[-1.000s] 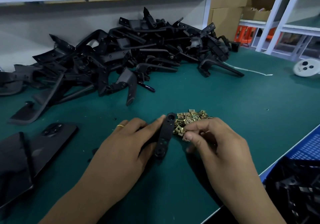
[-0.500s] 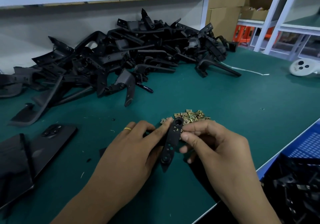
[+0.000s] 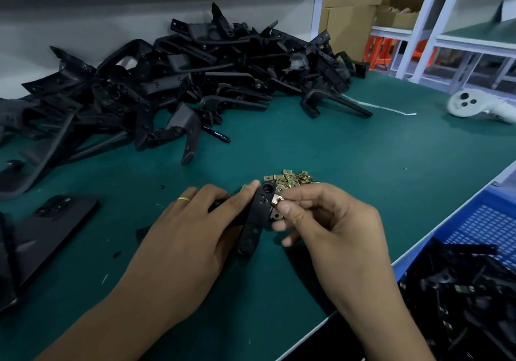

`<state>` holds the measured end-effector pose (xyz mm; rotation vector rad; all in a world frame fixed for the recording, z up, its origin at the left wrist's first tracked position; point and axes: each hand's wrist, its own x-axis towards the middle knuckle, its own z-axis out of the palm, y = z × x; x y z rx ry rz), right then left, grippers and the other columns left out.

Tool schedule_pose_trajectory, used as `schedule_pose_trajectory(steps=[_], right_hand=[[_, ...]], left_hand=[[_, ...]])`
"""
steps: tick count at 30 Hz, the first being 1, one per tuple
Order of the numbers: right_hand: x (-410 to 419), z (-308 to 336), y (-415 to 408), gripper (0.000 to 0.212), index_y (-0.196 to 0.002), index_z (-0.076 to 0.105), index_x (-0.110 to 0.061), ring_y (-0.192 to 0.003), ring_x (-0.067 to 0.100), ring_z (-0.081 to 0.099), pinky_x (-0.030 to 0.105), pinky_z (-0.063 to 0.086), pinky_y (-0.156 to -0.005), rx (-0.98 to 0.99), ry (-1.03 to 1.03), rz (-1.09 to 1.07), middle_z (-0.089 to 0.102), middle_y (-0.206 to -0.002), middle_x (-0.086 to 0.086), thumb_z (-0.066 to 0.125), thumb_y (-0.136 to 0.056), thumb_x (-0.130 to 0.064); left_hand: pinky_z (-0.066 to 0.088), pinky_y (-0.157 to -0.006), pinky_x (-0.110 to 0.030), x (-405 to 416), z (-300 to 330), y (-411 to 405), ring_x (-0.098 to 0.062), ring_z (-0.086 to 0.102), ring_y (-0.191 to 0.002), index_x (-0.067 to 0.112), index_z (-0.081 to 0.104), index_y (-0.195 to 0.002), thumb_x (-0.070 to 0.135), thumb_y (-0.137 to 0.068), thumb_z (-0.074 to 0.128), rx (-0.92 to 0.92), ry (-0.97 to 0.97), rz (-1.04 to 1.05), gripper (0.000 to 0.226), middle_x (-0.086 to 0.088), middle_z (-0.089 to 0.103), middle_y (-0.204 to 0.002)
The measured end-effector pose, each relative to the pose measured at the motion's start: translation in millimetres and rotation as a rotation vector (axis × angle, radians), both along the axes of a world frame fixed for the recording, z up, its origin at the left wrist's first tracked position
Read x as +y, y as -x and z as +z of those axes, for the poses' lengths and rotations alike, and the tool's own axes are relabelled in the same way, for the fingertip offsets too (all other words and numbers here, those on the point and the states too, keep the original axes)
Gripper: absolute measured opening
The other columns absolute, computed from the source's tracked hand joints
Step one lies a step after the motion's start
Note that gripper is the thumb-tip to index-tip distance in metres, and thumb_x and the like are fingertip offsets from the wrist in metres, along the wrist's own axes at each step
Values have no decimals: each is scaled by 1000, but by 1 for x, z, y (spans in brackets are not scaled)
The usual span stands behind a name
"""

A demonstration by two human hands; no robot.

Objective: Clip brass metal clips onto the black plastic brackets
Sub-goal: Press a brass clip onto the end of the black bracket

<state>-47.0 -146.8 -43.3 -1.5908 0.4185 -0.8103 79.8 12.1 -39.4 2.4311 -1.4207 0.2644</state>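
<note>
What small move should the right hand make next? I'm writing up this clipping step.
Probably push the brass clip fully onto the black bracket edge: the right hand pinches it against that edge while the left hand steadies the bracket.

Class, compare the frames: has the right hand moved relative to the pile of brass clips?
Yes. The right hand has moved left off the brass clips, bringing one clip to the bracket.

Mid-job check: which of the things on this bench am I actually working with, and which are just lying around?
In the job:
- black bracket, held by the left hand
- brass clip, pinched by the right hand at the bracket's edge
- loose brass clips
- bracket heap
- blue crate of black parts

Lying about:
- white controller
- black phone
- dark pen
</note>
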Motion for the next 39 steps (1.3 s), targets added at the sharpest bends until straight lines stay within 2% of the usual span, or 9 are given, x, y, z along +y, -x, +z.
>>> schedule_pose_trajectory(steps=[6,11,13,16,23,26,31,36,39], right_hand=[[-1,2,1,19,-88,77,-20,-65,24,75,25,58,-61,-4,-53,26,76,-76,7,74,-91,-2],[-1,6,1,12,-87,78,-12,-67,24,75,23,57,-60,-31,-93,69,75,-76,11,75,-87,-1],[0,8,2,10,-87,78,-13,-67,23,75,23,58,-60,-26,-90,74,75,-76,11,76,-86,-3],[1,8,2,8,-87,78,-16,-67,23,74,23,58,-60,-22,-84,90,75,-76,11,77,-80,-14],[-1,6,4,10,-88,78,-13,-68,24,74,24,58,-62,-31,-73,109,75,-76,13,78,-84,-4],[-3,8,7,10,-88,79,-11,-68,22,73,23,58,-64,-39,-46,131,75,-75,13,78,-84,-2],[-3,10,9,10,-87,81,-14,-65,19,72,21,57,-65,-36,-23,160,75,-74,12,79,-83,-5],[-6,12,12,8,-87,78,-8,-66,26,74,23,58,-64,-68,-109,218,75,-75,17,79,-80,-6],[-9,10,11,17,-88,67,0,-64,30,74,26,58,-60,-107,-175,232,72,-74,22,79,-77,-3]], left_hand=[[48,-73,-34,3,2,0,-17,52,-99,44,30,-159,46,-99,32,26,55,-15,59,13,53,-115],[49,-72,-36,1,5,-8,-22,56,-98,40,37,-157,36,-97,51,-13,71,7,62,7,56,-114],[51,-71,-37,2,6,-7,-21,56,-97,40,38,-157,35,-96,53,-23,52,-21,63,8,57,-113],[46,-68,-31,2,6,-9,-19,56,-96,42,39,-156,36,-95,55,-32,52,-19,63,10,57,-112],[54,-75,-36,3,7,-8,-17,57,-99,43,35,-158,44,-97,35,-21,27,-62,61,12,55,-116],[54,-74,-36,3,8,-6,-17,57,-98,41,38,-158,43,-99,37,-7,29,-72,58,11,56,-115],[55,-70,-38,3,6,-6,-19,59,-96,38,43,-156,28,-103,48,-9,54,-101,54,9,59,-114],[55,-75,-38,6,4,-7,-14,57,-101,40,44,-155,41,-100,37,70,69,-165,55,13,56,-117],[56,-75,-41,5,3,-6,-17,58,-102,40,45,-153,40,-101,37,59,69,-187,53,12,56,-118]])
